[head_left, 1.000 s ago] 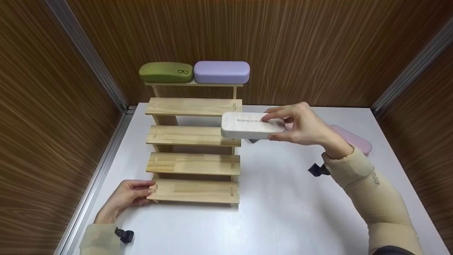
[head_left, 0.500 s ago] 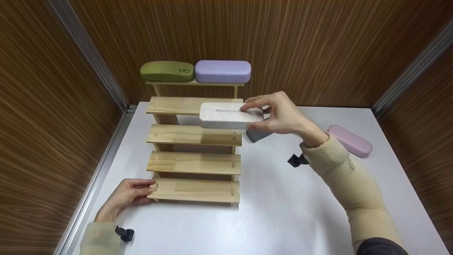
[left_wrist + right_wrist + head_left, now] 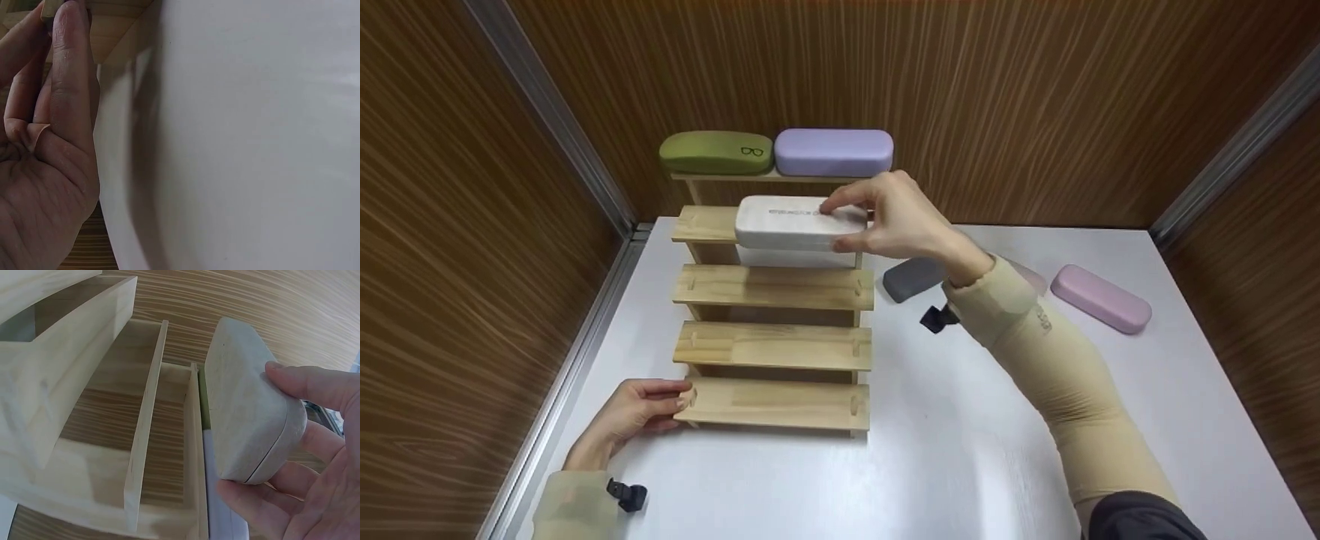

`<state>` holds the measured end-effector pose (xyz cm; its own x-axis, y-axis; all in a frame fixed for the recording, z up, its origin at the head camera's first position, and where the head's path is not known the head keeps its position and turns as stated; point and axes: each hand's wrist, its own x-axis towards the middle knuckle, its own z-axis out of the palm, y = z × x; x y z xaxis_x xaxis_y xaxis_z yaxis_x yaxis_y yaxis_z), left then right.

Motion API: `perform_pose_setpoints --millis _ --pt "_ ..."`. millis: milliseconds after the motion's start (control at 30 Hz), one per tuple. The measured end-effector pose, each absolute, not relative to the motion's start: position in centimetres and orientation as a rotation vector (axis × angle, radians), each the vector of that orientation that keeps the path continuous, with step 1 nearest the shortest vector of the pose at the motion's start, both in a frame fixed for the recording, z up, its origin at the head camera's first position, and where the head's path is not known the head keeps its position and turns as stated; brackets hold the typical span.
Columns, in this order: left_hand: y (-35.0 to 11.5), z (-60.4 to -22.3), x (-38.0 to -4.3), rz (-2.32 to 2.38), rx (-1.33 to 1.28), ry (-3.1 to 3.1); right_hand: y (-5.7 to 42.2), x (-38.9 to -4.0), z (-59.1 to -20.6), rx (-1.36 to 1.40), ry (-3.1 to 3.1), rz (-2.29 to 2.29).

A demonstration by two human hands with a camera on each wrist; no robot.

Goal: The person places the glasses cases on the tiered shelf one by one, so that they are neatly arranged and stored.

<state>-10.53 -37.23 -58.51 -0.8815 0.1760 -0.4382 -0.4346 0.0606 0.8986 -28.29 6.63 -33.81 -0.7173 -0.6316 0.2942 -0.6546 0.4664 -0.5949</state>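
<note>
A white glasses case (image 3: 780, 223) with small lettering on its lid is held by my right hand (image 3: 901, 217), fingers on top and thumb at the front. It hangs just over the second-highest tier of a stepped wooden rack (image 3: 776, 286). In the right wrist view, the case (image 3: 242, 399) appears apart from the boards. My left hand (image 3: 626, 412) pinches the left end of the rack's lowest board; in the left wrist view the fingertips close on a wooden edge. On the top tier sit a green glasses case (image 3: 712, 154) and a lavender glasses case (image 3: 834, 152), side by side.
On the white table (image 3: 945, 435), right of the rack, lie a grey glasses case (image 3: 911, 277) and a pink glasses case (image 3: 1100, 298). Another pinkish case (image 3: 1031, 277) is mostly hidden behind my right sleeve. Wood-patterned walls (image 3: 997, 112) enclose the table.
My right hand has carried the white case leftward and away from me, from the rack's right side to over the second tier. The grey case is now uncovered. My left hand stays put.
</note>
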Motion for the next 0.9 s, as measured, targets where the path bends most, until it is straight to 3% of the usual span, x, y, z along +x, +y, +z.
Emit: perform_pose_setpoints --millis 900 --pt "-36.9 -58.7 -10.4 1.914 -0.243 1.881 -3.4 -31.0 -35.8 1.136 -2.755 0.969"
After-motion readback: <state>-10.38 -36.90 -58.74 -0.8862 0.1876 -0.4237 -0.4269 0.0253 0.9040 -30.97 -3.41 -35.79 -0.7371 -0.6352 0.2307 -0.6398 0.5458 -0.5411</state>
